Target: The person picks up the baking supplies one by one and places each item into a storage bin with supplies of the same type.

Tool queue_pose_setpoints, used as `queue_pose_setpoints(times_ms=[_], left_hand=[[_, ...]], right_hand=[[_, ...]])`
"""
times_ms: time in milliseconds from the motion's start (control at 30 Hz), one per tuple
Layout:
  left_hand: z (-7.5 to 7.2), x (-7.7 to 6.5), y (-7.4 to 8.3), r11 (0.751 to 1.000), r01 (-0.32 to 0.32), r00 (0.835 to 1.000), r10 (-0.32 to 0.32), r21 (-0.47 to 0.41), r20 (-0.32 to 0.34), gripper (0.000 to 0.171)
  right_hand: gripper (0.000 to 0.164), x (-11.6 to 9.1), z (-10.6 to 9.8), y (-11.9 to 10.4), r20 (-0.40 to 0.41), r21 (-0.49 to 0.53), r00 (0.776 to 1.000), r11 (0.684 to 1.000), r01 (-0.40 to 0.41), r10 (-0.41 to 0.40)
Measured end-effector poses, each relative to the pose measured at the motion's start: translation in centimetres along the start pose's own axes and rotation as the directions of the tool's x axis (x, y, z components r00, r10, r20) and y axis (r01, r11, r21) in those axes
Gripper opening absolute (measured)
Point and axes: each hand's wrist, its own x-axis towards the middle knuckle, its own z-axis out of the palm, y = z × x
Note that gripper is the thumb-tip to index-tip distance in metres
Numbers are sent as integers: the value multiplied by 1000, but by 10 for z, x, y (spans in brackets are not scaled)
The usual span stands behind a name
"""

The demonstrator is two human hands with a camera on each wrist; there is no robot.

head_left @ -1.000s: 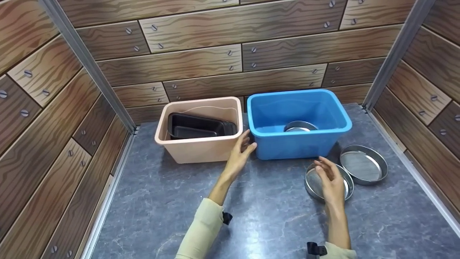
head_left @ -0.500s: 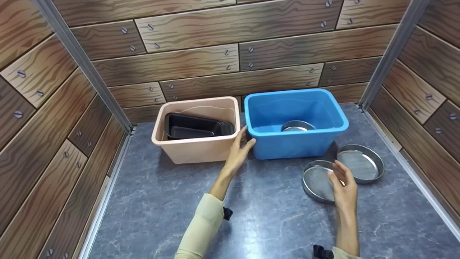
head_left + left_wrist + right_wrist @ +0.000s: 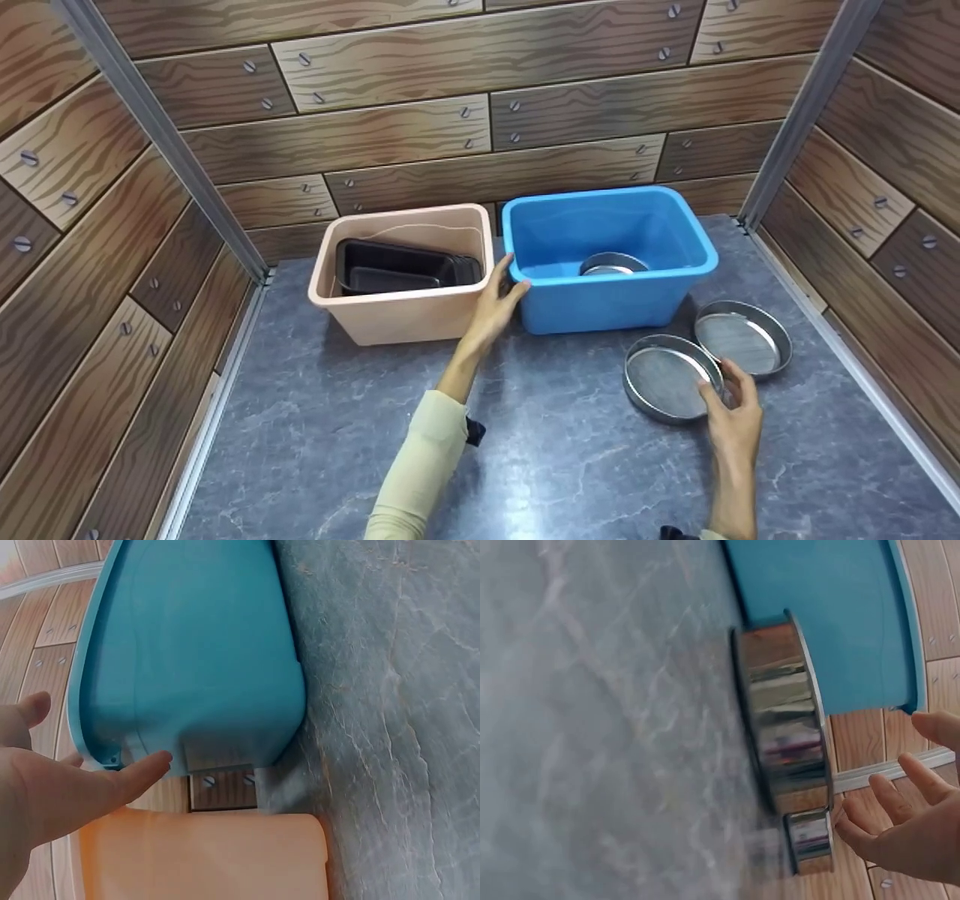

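My left hand [image 3: 491, 307] is at the near left corner of a blue bin [image 3: 600, 309], its fingers extended in the left wrist view. My right hand [image 3: 735, 420] reaches to the right rim of the nearer round metal pan [image 3: 664, 375], thumb and fingers apart; whether they touch the rim is unclear. Its fingers look loosely spread in the right wrist view, beside the pan's shiny side wall [image 3: 784, 720]. A second round pan [image 3: 742, 343] lies flat just behind, to the right. Inside the blue bin a round metal pan [image 3: 613, 262] is partly hidden by the front wall.
A light pink bin [image 3: 412, 319] stands left of the blue one with a narrow gap between. Black rectangular pans [image 3: 394, 259] lie stacked in it. Wood-patterned walls enclose the grey marbled table [image 3: 337, 435] at the back and sides.
My right hand has moved right and nearer, from over the nearer pan to its right rim. My left hand stays by the blue bin's corner. The head view has shifted slightly.
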Motion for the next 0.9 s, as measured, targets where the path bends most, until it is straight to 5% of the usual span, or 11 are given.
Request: queue_pose_setpoints(times_ms=[367, 900], left_hand=[[14, 15, 4, 997, 34, 999, -32, 67, -19, 70], [21, 27, 2, 992, 40, 998, -35, 123, -48, 95]], right_hand=[[51, 0, -3, 13, -54, -119, 994, 988, -98, 92], [55, 1, 0, 17, 25, -123, 988, 981, -150, 154]])
